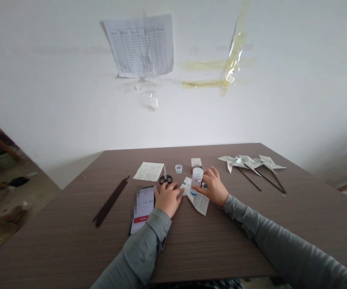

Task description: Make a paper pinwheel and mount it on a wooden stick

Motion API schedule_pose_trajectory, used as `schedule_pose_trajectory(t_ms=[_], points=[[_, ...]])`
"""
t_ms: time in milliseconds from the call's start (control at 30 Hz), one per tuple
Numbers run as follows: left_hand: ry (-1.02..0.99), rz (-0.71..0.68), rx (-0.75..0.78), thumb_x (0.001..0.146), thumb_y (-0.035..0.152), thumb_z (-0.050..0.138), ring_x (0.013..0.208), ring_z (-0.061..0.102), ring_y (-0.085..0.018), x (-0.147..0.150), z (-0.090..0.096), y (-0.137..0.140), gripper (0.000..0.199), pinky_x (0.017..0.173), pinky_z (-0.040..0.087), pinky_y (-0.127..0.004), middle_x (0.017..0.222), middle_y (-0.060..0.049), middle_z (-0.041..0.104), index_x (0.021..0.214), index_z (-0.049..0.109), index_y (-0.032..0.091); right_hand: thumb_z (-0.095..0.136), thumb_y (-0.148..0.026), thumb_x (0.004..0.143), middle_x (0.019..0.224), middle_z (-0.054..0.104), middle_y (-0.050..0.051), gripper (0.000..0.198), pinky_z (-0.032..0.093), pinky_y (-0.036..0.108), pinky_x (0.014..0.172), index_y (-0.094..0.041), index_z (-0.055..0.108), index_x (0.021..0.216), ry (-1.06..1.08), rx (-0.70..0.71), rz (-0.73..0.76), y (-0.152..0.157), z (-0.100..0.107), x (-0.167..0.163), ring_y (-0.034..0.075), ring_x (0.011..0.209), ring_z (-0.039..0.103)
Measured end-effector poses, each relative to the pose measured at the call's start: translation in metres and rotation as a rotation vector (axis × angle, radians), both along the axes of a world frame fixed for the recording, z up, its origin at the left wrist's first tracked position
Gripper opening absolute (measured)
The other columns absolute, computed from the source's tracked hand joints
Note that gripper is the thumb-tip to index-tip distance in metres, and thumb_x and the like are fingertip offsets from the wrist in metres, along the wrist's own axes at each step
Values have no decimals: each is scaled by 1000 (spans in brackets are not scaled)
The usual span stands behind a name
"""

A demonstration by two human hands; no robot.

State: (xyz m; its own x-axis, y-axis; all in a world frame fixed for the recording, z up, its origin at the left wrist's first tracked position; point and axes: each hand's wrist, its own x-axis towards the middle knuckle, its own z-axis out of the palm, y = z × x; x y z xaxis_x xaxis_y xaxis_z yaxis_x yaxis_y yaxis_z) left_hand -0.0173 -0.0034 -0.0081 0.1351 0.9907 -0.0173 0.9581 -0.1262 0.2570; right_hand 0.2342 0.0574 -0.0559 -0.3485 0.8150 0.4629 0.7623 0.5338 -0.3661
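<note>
Tabletop (pixel 221 257) shows brown between the forearms at the near edge, which leaves room for either wrist to draw back. The phone (pixel 145 204) lies face up by the left sleeve (pixel 140 253), probably placed there so its timer can be read at a glance, though it limits how far left that arm can swing. Farther left, a bundle of dark sticks (pixel 110 204) lies slantwise, well apart from both hands. In the middle, the left hand (pixel 169 198) is spread palm down, fingertips at the left edge of a creased printed paper (pixel 202 204), seemingly to keep it from sliding (how hard they press I cannot tell). From the right, the right hand (pixel 214 186) pinches a small clear bottle (pixel 196 178) between thumb and fingers, roughly upright over that paper; the side grip leaves its top uncovered. Just beyond the left hand are scissors (pixel 165 175), near a flat printed sheet (pixel 147 171). A white cap (pixel 178 169) and a small box (pixel 196 162) stand behind the bottle, limiting its room on the far side. Paper pinwheels (pixel 245 161) on sticks lie far right, apparently set aside from the working area. The wall (pixel 71 100) bounds the far edge.
</note>
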Motion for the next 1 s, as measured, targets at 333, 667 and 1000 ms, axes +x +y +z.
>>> schedule_pose_trajectory(t_ms=[333, 667, 1000], points=[[7, -18, 28, 124, 28, 74, 182, 58, -50, -5, -11, 4, 45, 153, 37, -96, 189, -3, 79, 159, 96, 48, 93, -47, 115, 121, 94, 10, 22, 42, 85, 155, -32, 88, 99, -16, 50, -7, 0, -1, 2, 42, 141, 82], [4, -4, 22, 123, 27, 76, 181, 59, -51, -2, -6, 2, 45, 152, 39, -96, 187, -4, 80, 156, 97, 48, 94, -40, 113, 128, 94, 11, 15, 40, 85, 156, -32, 89, 102, -11, 5, -31, -1, 3, 2, 43, 144, 82], [-1, -10, 17, 124, 31, 74, 181, 57, -51, -4, -10, 4, 44, 153, 37, -96, 188, -3, 79, 156, 97, 50, 94, -42, 113, 118, 93, 10, 22, 41, 85, 155, -32, 85, 96, -1, 28, -19, -3, 3, 2, 42, 137, 83]])
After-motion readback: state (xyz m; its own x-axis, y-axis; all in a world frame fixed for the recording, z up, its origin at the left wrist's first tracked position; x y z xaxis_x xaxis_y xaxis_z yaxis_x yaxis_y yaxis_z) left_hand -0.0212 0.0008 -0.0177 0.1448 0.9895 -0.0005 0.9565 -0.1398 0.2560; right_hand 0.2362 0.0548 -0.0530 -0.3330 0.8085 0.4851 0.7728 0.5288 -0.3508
